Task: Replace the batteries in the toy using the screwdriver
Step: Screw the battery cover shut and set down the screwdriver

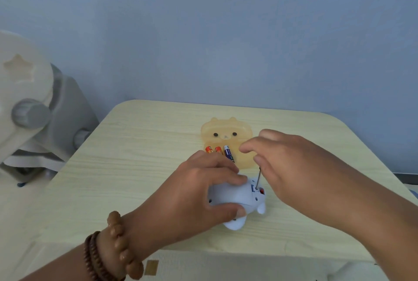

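Observation:
A small pale blue toy (233,199) lies on its side on the light wooden table (135,156). My left hand (203,190) grips its body, thumb underneath and fingers over the top. My right hand (291,167) pinches the top of a thin screwdriver (257,179), whose metal shaft stands nearly upright with its tip in the toy's underside beside a small red part. Behind the hands, an orange bear-faced tray (226,131) holds three batteries (220,152), two orange and one dark blue.
A white and grey plastic object (34,111) stands off the table's left side. A blue wall rises behind the table. The table's rounded front edge runs just below the toy.

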The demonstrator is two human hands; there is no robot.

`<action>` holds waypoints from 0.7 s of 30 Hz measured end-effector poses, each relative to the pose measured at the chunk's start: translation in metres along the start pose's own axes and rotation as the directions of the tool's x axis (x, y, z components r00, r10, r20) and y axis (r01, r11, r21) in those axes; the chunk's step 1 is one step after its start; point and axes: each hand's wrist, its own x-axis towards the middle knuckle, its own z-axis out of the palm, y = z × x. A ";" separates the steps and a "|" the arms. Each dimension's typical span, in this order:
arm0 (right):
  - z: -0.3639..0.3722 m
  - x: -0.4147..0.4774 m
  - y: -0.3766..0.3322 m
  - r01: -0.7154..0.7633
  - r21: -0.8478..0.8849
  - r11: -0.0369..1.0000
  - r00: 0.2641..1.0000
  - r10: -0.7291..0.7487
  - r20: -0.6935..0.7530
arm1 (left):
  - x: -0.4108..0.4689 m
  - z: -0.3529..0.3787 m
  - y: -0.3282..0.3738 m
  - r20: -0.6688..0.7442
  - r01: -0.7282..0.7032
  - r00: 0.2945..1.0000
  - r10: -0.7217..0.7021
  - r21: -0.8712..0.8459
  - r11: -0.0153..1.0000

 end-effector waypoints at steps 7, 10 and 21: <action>-0.004 -0.007 0.001 0.048 0.086 0.995 0.994 -0.056 0.096 | 0.002 0.002 -0.001 -0.046 -0.001 0.999 0.001 -0.001 1.000; -0.005 -0.007 0.000 0.015 -0.066 0.998 0.999 -0.012 0.038 | 0.002 0.002 -0.001 -0.052 0.001 0.999 -0.001 -0.002 1.000; -0.007 0.000 0.009 0.002 -0.049 0.999 0.983 0.007 0.182 | 0.003 0.002 0.003 -0.011 0.023 1.000 -0.022 0.020 1.000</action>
